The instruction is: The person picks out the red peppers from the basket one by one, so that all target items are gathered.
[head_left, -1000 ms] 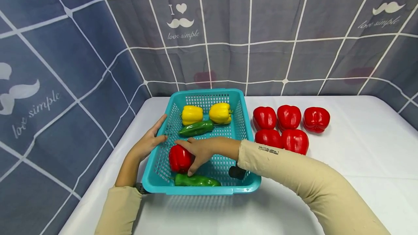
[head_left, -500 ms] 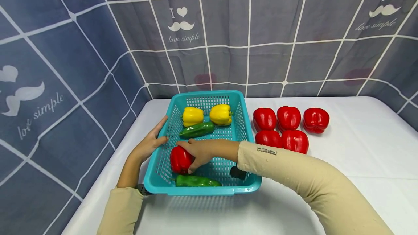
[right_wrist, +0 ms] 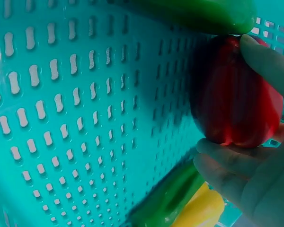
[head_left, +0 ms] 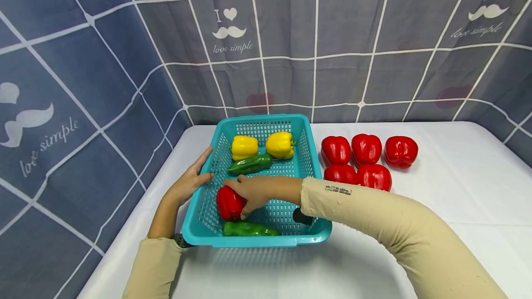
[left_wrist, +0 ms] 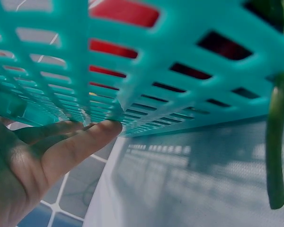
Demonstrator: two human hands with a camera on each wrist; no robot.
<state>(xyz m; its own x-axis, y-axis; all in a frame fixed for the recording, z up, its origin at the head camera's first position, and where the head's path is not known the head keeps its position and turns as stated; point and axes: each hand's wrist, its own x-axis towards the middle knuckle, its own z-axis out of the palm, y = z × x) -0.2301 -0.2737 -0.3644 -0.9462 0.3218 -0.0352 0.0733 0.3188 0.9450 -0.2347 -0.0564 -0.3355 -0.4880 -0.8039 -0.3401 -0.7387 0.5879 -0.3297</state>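
Note:
My right hand [head_left: 254, 191] reaches into the turquoise basket [head_left: 266, 242] and grips a red bell pepper [head_left: 227, 203] near its left wall. In the right wrist view the thumb lies on one end of this bell pepper [right_wrist: 232, 94] and the fingers on the other. A green pepper [head_left: 250, 229] lies just in front of it. My left hand [head_left: 188, 183] rests against the basket's left side, with straight fingers along the outer wall [left_wrist: 180, 94]. A green stem [left_wrist: 277, 142] pokes out through the basket's holes in the left wrist view.
Two yellow bell peppers [head_left: 244, 147] and another green pepper [head_left: 250, 164] lie at the back of the basket. Several red bell peppers [head_left: 365, 150] stand on the white table [head_left: 457, 165] to its right. A tile-patterned cloth [head_left: 287, 36] hangs behind and on the left.

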